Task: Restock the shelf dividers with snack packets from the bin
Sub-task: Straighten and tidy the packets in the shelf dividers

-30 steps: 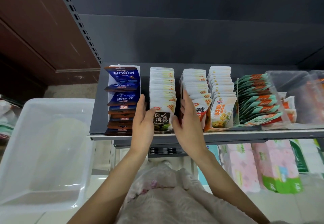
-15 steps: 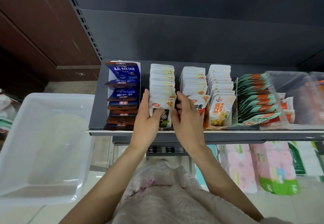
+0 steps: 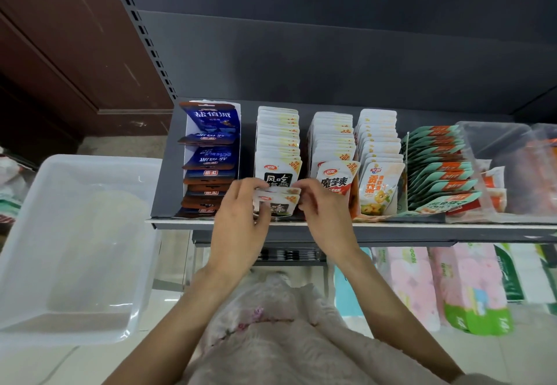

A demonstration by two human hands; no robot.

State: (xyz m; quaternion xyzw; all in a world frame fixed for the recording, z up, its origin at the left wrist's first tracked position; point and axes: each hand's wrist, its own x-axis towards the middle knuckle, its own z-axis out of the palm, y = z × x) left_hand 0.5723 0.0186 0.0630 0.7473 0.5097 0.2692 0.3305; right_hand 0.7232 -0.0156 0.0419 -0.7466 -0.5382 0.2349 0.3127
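hands [image 3: 241,219] [image 3: 327,215] pinch front packet [image 3: 277,202]; behind, label reads 风吃

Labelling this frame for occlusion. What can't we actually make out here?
Head view only:
- Front kelp packet: lower print covered by the left hand and right hand, which pinch its sides.
- Clear bin: near wall cut off by the left edge; whether any packets remain is unclear through the glare.
- Orange packets at far right: blurred behind a clear tray and cut by the edge.
- Rows' rear packets: only top edges show.
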